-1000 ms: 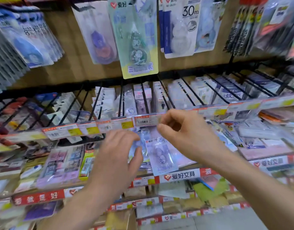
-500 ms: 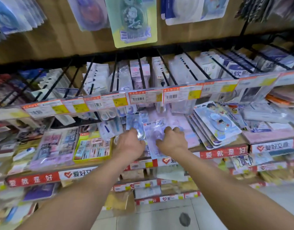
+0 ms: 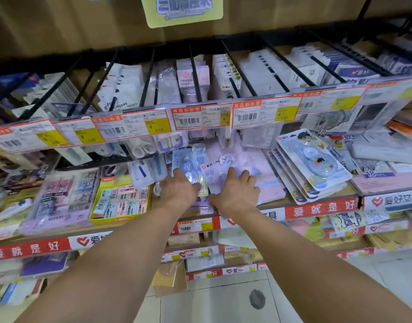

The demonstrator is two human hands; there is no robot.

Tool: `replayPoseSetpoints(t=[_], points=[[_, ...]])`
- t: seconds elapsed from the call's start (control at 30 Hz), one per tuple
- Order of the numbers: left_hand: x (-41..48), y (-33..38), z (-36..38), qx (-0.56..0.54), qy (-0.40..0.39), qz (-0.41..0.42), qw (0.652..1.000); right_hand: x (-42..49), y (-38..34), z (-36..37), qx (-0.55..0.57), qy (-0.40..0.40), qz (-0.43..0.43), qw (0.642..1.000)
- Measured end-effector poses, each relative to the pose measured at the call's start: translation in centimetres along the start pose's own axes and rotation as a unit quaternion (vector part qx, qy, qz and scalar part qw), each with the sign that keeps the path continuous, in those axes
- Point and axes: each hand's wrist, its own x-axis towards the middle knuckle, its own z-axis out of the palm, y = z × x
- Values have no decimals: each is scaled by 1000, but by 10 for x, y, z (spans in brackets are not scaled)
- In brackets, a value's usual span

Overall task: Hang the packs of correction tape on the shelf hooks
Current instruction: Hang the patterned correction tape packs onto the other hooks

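Head camera gave me a wooden shelf with a red-and-white label strip along its front edge, loaded with stationery. Above it ran a row of black wire hooks, each fronted by orange-and-yellow price tags. To the right on the shelf lay a fanned stack of cartoon-printed correction tape packs. Near the middle, flat on the shelf below the hooks, a pale blue correction tape pack touched a lilac-and-white correction tape pack. My left hand rested on the blue one, fingers bent down; I could not tell whether they gripped. My right hand lay on the lilac one, fingers straight and slightly apart.
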Motion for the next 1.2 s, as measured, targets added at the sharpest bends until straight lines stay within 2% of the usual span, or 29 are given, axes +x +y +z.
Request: replayPoseSetpoints(t=[0.27,0.53,0.63,0.87,1.0,1.2], points=[[-3,-3,-10,31,28,1,999,-5,4,-8,2,-13,11,1000],[8,4,-3,15,41,-33,999,-17,7,-4,3,15,9,1000],[6,1,-4,5,38,-29,999,-20,13,-6,14,0,13,1000],[-23,-17,-11,31,95,84,991,-24,26,-24,81,-18,51,995],[-44,-24,-17,49,102,93,989,-38,37,-34,141,2,98,985],[-104,-41,-28,-30,113,133,984,-86,49,-51,230,27,119,966]])
